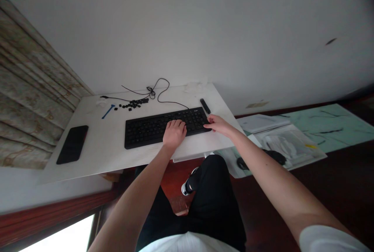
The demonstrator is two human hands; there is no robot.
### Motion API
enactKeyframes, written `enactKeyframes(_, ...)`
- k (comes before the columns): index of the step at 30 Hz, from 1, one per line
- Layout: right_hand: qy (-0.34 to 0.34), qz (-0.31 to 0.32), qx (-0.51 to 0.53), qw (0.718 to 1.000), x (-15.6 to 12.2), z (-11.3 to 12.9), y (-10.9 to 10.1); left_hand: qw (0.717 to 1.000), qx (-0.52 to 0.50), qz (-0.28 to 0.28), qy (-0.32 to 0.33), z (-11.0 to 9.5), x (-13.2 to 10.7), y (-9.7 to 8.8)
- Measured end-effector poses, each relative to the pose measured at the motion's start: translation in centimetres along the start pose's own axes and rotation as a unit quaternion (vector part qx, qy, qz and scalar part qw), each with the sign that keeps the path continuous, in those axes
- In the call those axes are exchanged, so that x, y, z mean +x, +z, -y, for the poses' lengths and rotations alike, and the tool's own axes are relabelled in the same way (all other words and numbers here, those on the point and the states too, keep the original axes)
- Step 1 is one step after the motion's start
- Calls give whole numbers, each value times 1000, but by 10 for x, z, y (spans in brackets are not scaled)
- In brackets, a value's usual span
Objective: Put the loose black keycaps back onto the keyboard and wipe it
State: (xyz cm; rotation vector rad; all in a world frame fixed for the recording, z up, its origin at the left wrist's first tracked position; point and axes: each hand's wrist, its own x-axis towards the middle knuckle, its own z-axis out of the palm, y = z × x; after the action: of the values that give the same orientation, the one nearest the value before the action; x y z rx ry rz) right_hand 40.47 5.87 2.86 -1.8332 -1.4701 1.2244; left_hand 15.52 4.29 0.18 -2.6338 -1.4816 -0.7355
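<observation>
A black keyboard point(146, 129) lies on the white table in front of me. My left hand point(174, 133) rests palm down across its keys, right of the middle, with the fingers stretched forward. At the keyboard's right end, my right hand point(217, 124) grips the edge between thumb and fingers. Just beyond that hand lies a slim black stick-like object point(205, 106). Loose black keycaps point(134, 104) are gathered in a small heap behind the keyboard's left half. A blue tool point(108, 111) with a wider end lies left of them.
A black phone point(72, 145) lies on the left of the white table point(102, 139). The keyboard's thin cable point(163, 82) loops along the back by the wall. Crumpled white tissue point(101, 103) sits at the back left. Lower right, a marbled surface point(336, 127) carries papers and a plastic bag.
</observation>
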Motion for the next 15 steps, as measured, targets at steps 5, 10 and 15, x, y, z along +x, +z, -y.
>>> enactKeyframes(5,9,-27,-18,999,1,-1,6,999,11,17,47,-10,3,1)
enactKeyframes(10,-31,-108,-60,992,3,-6,-4,990,-19,52,129,-39,11,12)
enactKeyframes(15,-18,-267,-205,942,26,3,-22,993,-5,63,100,-55,13,19)
